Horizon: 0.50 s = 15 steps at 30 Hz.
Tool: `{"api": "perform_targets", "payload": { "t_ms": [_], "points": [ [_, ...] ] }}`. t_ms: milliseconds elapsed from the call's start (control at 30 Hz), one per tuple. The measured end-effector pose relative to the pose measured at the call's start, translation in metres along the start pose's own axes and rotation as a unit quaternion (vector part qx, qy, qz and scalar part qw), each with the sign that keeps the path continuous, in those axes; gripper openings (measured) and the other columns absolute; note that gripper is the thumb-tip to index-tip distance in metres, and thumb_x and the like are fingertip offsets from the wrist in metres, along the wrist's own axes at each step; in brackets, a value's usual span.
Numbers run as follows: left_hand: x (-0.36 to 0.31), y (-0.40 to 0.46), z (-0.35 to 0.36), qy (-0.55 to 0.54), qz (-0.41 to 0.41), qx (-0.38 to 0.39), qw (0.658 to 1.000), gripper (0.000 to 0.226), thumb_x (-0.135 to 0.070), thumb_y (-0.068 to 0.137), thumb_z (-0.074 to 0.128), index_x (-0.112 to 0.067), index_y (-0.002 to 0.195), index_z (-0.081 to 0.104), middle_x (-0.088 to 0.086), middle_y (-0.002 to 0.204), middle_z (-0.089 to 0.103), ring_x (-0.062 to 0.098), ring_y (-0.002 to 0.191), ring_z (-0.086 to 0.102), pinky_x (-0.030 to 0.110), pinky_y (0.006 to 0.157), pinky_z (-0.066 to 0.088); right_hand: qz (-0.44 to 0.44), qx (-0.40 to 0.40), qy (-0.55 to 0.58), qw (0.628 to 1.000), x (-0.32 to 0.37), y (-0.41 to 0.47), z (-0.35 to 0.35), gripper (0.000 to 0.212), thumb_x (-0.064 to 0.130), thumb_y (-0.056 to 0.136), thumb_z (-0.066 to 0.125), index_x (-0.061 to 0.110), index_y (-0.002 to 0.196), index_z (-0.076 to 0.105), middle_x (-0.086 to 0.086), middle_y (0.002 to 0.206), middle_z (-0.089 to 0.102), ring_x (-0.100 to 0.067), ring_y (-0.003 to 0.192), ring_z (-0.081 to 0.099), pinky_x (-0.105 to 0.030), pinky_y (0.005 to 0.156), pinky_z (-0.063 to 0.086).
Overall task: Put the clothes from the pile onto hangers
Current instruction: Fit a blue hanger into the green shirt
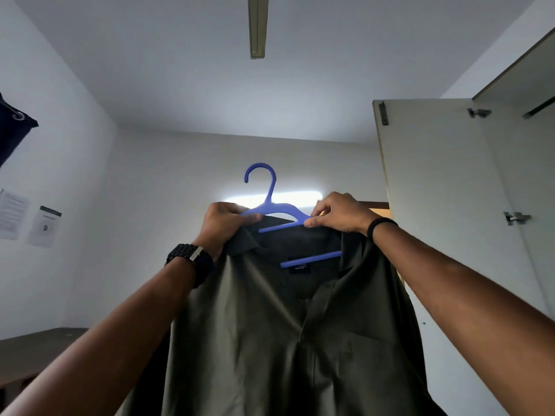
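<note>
head view, both hands pinching blue hanger in olive shirt, white walls, open wardrobe door

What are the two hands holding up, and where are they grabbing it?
The left hand and right hand pinch the olive shirt at its shoulders, against the arms of the blue hanger.

1. Numeral "9", printed on the right-hand paper sheet on the left wall.
2. Left-hand paper sheet: lines of print, too small to read.
3. Shirt neck label: lettering illegible.
</note>
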<state>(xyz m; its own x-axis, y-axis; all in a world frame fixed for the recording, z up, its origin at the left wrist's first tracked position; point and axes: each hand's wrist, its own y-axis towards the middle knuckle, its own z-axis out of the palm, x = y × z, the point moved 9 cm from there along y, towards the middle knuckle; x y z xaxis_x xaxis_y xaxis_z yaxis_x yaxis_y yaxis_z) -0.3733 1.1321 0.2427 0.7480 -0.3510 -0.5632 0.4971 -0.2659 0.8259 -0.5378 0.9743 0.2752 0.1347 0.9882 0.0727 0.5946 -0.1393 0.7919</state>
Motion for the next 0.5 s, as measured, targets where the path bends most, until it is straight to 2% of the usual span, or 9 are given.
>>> {"api": "perform_targets", "payload": {
  "t_ms": [67, 133, 233, 333, 400, 500],
  "points": [
    [0.011, -0.003, -0.003, -0.038, -0.011, 0.031, 0.999, 0.026, -0.013, 0.083, 0.072, 0.013, 0.084, 0.068, 0.011, 0.068, 0.066, 0.015, 0.057, 0.059, 0.027, 0.059, 0.053, -0.003, -0.006, -0.001, 1.000, 0.001, 0.002, 0.006, 0.025, 0.036, 0.081, 0.073, 0.015, 0.095, 0.077, -0.001, 0.102, 0.070, -0.012, 0.085, 0.055, -0.027, 0.075, 0.045],
    [0.022, -0.006, -0.008, -0.036, -0.021, 0.049, 0.998, 0.016, -0.010, 0.087, 0.067, 0.005, 0.086, 0.072, 0.009, 0.070, 0.069, 0.015, 0.060, 0.061, 0.023, 0.057, 0.054, -0.010, -0.018, -0.004, 1.000, 0.003, 0.001, 0.011, 0.026, 0.032, 0.081, 0.074, 0.014, 0.100, 0.076, -0.003, 0.103, 0.072, -0.012, 0.083, 0.058, -0.027, 0.076, 0.050],
    [0.041, -0.009, -0.013, -0.039, -0.043, 0.065, 0.996, 0.009, -0.006, 0.087, 0.065, -0.004, 0.088, 0.075, 0.015, 0.083, 0.072, 0.024, 0.072, 0.064, 0.026, 0.063, 0.055, -0.025, -0.030, -0.021, 0.999, 0.008, -0.001, 0.023, 0.031, 0.031, 0.083, 0.072, 0.019, 0.112, 0.071, -0.001, 0.112, 0.066, -0.018, 0.098, 0.060, -0.030, 0.083, 0.049],
    [0.055, -0.010, -0.019, -0.062, -0.057, 0.035, 0.996, 0.009, -0.004, 0.085, 0.066, -0.005, 0.090, 0.074, 0.017, 0.088, 0.072, 0.027, 0.078, 0.066, 0.027, 0.063, 0.055, -0.064, 0.005, -0.087, 0.994, 0.018, -0.003, 0.043, 0.037, 0.028, 0.090, 0.064, 0.026, 0.126, 0.058, -0.003, 0.125, 0.058, -0.023, 0.111, 0.056, -0.034, 0.091, 0.046],
    [0.060, -0.009, -0.022, -0.074, -0.060, 0.003, 0.996, 0.009, -0.004, 0.085, 0.067, -0.007, 0.089, 0.074, 0.015, 0.089, 0.072, 0.026, 0.079, 0.067, 0.026, 0.064, 0.055, -0.079, 0.024, -0.099, 0.992, 0.022, -0.001, 0.052, 0.032, 0.028, 0.091, 0.061, 0.025, 0.123, 0.057, -0.005, 0.123, 0.056, -0.023, 0.109, 0.055, -0.033, 0.090, 0.047],
    [0.066, -0.009, -0.016, -0.068, -0.056, -0.015, 0.996, 0.009, -0.004, 0.083, 0.069, -0.011, 0.086, 0.074, 0.013, 0.091, 0.072, 0.024, 0.079, 0.067, 0.025, 0.065, 0.054, -0.035, 0.024, -0.010, 0.999, 0.017, 0.004, 0.057, 0.023, 0.028, 0.088, 0.066, 0.015, 0.106, 0.063, -0.006, 0.111, 0.061, -0.020, 0.099, 0.056, -0.026, 0.080, 0.042]
  ]
}}
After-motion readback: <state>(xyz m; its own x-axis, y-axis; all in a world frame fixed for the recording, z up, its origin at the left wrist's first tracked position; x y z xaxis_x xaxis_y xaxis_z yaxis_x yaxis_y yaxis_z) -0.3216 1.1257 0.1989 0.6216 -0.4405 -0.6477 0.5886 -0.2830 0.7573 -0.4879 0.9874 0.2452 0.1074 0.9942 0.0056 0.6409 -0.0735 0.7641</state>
